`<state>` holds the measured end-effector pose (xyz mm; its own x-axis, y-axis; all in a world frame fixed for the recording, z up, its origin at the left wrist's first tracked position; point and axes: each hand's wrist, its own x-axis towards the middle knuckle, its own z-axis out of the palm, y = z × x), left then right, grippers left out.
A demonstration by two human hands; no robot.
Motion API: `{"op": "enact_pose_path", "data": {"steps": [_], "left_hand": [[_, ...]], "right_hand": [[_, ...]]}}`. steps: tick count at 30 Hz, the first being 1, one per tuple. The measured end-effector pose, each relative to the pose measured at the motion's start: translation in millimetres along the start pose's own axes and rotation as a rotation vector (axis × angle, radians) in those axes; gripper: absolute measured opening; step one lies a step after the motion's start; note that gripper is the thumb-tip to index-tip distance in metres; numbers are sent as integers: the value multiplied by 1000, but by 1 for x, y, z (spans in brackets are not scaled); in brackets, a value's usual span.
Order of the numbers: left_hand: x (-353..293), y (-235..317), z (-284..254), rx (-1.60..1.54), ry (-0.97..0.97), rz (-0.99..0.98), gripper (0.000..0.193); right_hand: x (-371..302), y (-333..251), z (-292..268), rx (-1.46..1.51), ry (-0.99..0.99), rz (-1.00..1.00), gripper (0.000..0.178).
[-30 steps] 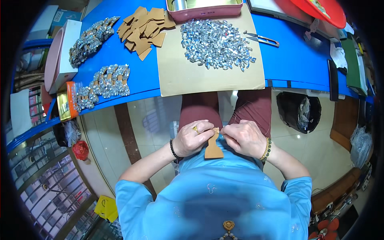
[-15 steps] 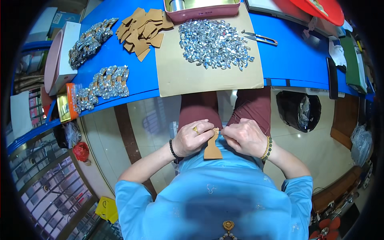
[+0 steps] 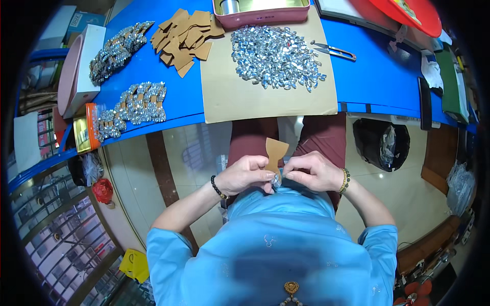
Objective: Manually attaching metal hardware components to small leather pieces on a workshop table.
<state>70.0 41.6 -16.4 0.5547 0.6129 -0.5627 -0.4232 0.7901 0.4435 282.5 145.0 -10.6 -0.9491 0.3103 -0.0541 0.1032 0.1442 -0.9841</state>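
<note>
Above my lap, my left hand [image 3: 251, 175] pinches a brown bow-shaped piece [image 3: 276, 151] like felt or leather between thumb and fingers. Its plain flared end points away from me, and a few silver gems [image 3: 276, 180] show at the near end. My right hand [image 3: 315, 172] is closed in a pinch beside the piece's narrow middle; whatever its fingertips hold is too small to make out. On the table beyond, a heap of loose silver gems [image 3: 275, 56] lies on a tan cardboard sheet [image 3: 219, 97]. More plain brown pieces [image 3: 184, 38] are piled to its left.
Gem-covered pieces [image 3: 139, 103] lie in stacks at the table's left. Thread snips [image 3: 334, 51] rest right of the gem heap, and a pink tin [image 3: 263, 19] stands behind it. A red tray [image 3: 416, 15] sits far right. A black bag [image 3: 382, 143] is below the table's edge.
The brown piece has been turned round: its wide end pointed toward me and now points away, with gems showing at the near end. Both hands still work close together over my lap.
</note>
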Motion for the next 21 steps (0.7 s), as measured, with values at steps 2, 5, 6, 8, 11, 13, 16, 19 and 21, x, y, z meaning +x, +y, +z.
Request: {"op": "enact_pose_path", "data": {"steps": [2,5,6,8,11,13,16,19,21], "left_hand": [[1,-1,1,-104,-41,13,17],[4,-2,3,-308,-125,33,18],[5,-2,4,-320,-117,52,17],[7,-2,5,-346,-102,91,17],[12,-5,7,-302,41,117,16],[14,-5,9,-278,111,131,15],[14,-4,15,-160,248,180,11],[18,-6,16,-105,338,194,12],[20,-6,18,-75,379,198,12]], "right_hand": [[-1,0,4,136,39,42,8],[0,-2,6,214,70,84,8],[0,-2,7,225,83,106,8],[1,-4,9,236,96,127,9],[6,-11,12,166,173,289,14],[7,-17,17,77,231,246,16],[7,-21,19,-101,344,159,22],[8,-21,16,-491,571,-31,22],[10,-21,15,-549,547,-92,21]]}}
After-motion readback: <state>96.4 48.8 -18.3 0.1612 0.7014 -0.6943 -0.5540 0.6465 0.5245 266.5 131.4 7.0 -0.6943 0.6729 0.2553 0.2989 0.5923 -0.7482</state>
